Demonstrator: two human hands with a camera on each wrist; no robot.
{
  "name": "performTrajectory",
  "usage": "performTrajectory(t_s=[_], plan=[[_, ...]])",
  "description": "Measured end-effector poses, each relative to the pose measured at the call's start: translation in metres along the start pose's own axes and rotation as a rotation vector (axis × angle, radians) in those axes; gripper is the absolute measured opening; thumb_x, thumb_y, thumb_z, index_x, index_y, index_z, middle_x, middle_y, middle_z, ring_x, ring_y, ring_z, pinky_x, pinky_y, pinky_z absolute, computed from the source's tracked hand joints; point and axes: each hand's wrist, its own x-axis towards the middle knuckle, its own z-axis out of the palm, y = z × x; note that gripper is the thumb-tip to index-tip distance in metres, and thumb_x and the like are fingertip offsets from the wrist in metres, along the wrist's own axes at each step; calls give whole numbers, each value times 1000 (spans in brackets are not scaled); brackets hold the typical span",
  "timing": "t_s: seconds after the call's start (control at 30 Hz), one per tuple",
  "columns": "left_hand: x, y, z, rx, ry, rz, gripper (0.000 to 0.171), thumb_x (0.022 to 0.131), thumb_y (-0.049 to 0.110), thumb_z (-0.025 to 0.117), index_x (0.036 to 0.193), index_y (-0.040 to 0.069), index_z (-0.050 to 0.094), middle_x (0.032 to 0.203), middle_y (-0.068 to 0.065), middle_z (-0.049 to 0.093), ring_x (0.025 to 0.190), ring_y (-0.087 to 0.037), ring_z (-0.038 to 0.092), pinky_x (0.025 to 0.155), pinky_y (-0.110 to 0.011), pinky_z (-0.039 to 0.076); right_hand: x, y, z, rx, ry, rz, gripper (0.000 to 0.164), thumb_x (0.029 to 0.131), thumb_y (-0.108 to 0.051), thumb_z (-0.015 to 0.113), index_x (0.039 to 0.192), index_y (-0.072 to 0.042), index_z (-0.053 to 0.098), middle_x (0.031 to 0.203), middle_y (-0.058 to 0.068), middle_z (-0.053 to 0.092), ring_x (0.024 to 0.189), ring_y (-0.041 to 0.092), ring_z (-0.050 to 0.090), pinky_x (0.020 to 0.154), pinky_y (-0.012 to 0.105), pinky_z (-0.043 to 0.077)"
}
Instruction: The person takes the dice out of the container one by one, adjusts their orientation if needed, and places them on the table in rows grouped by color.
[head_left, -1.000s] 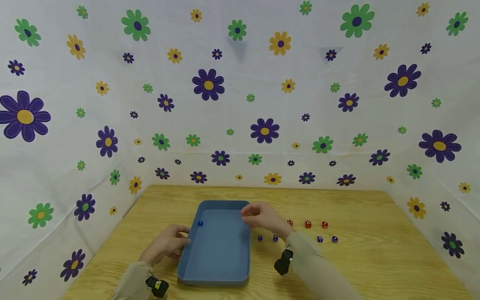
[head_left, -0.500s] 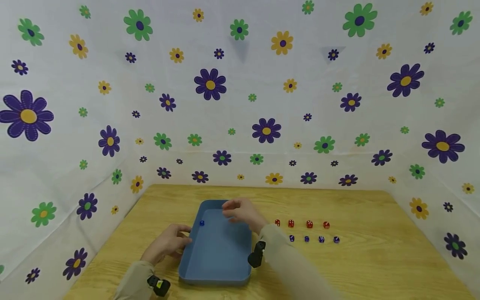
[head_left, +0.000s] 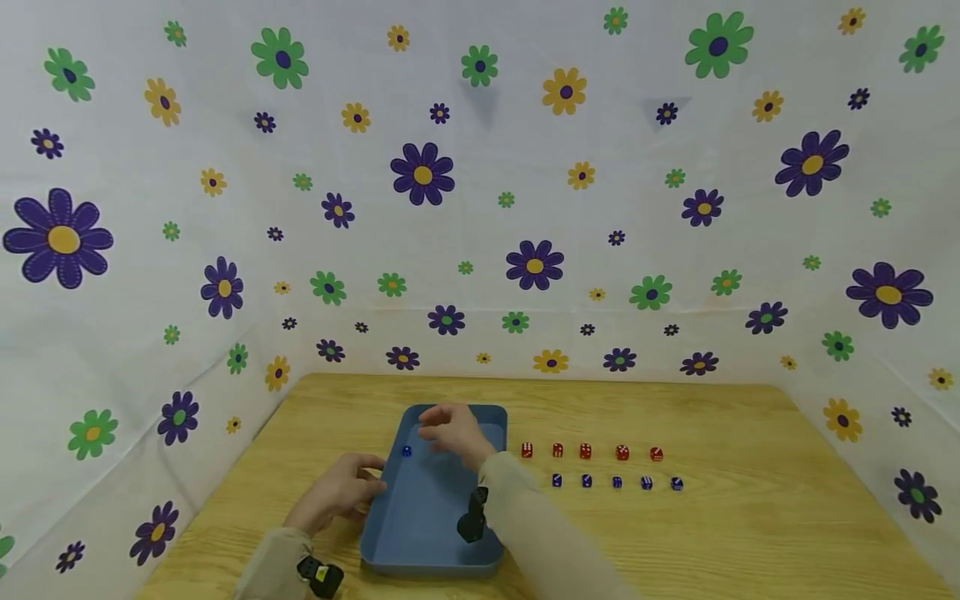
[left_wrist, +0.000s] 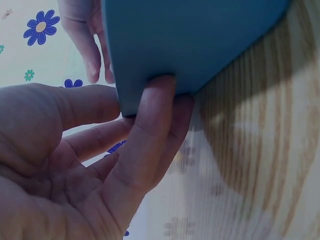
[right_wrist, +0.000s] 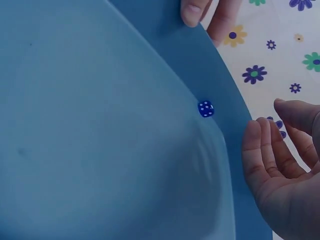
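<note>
A shallow blue tray (head_left: 420, 537) lies on the wooden table. My left hand (head_left: 339, 493) grips its left wall; in the left wrist view the thumb is at the rim and the fingers press the outer side of the tray wall (left_wrist: 200, 40). One blue die (head_left: 407, 451) with white dots sits inside, by the left wall. My right hand (head_left: 454, 433) hovers over the far part of the tray with fingers bent loosely. In the right wrist view, nothing shows between the thumb and fingers of that right hand (right_wrist: 282, 170), and the blue die (right_wrist: 206, 109) lies apart from it.
To the right of the tray, a row of several red dice (head_left: 585, 451) stands behind a row of several blue dice (head_left: 587, 481). A white cloth (head_left: 480, 208) with flowers rises around the table (head_left: 750, 500) at the back and sides.
My right hand has moved left from the tray's right rim to above its far left part, uncovering more red and blue dice. The left hand stays on the tray wall.
</note>
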Motion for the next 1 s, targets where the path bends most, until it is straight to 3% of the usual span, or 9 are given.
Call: performTrajectory(t_s=[0.23, 0.47, 0.7, 1.0], plan=[[2, 0, -2, -4, -1, 2, 43, 96, 4, 57, 137, -7, 49, 104, -17, 67, 82, -25, 69, 64, -43, 60, 3, 4, 7, -48, 17, -17, 25, 89, -4, 69, 113, 3, 67, 103, 11, 68, 88, 20, 66, 80, 42, 59], [2, -1, -2, -5, -7, -7, 42, 96, 4, 58, 136, -6, 51, 103, -16, 67, 83, -23, 69, 64, -42, 60, 7, 21, 11, -171, 12, -39, 28, 85, -2, 74, 112, 0, 67, 108, 13, 69, 87, 14, 63, 68, 28, 53], [1, -1, -1, -1, 0, -10, 42, 96, 4, 58, 136, -6, 51, 103, -16, 67, 82, -23, 68, 63, -42, 60, 7, 23, 24, -241, 12, -10, 29, 80, 3, 76, 108, -4, 69, 103, 9, 70, 89, 16, 63, 73, 32, 54], [1, -1, 1, 13, 16, -9, 40, 96, 4, 58, 135, -4, 53, 102, -16, 67, 80, -23, 68, 61, -41, 60, 8, 26, 35, -289, 79, -13, 24, 75, 4, 80, 95, -6, 72, 93, 6, 72, 81, 14, 62, 69, 30, 53]])
